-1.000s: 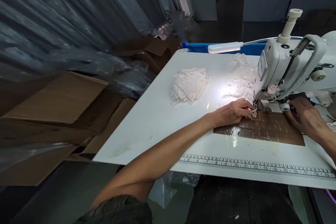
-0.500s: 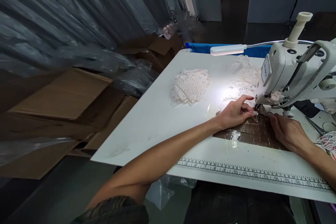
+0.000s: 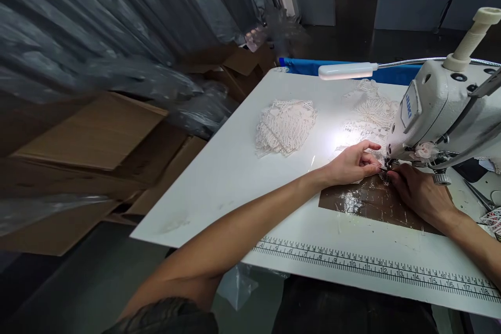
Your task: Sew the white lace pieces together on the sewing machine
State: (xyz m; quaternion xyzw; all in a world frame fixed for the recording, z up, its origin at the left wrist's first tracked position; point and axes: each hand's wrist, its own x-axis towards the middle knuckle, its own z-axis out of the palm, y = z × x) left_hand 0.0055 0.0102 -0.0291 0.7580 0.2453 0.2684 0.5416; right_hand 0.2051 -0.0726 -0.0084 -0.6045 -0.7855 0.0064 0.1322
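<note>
My left hand [image 3: 355, 163] is beside the needle area of a white sewing machine [image 3: 425, 109], thumb and forefinger pinched on the edge of a small white lace piece [image 3: 385, 179]. My right hand [image 3: 422, 193] is closed just right of the needle, its fingertips nearly meeting the left ones. A thin dark tip shows between the two hands; what the right fingers hold is too small to make out. Both hands are over a shiny brown sheet [image 3: 364, 203] on the white table [image 3: 235, 182]. More white lace [image 3: 371, 109] lies behind my left hand.
A stack of white lace pieces [image 3: 286, 126] lies left of the machine. A lamp [image 3: 346, 71] shines from above. Scissors [image 3: 479, 195] are at the right. A printed ruler [image 3: 368, 266] runs along the front edge. Cardboard boxes [image 3: 90, 130] stand at the left.
My right hand has moved left and up to the needle, close to my left fingertips. The left hand keeps its pinch. The view has shifted slightly, putting the machine farther right.
</note>
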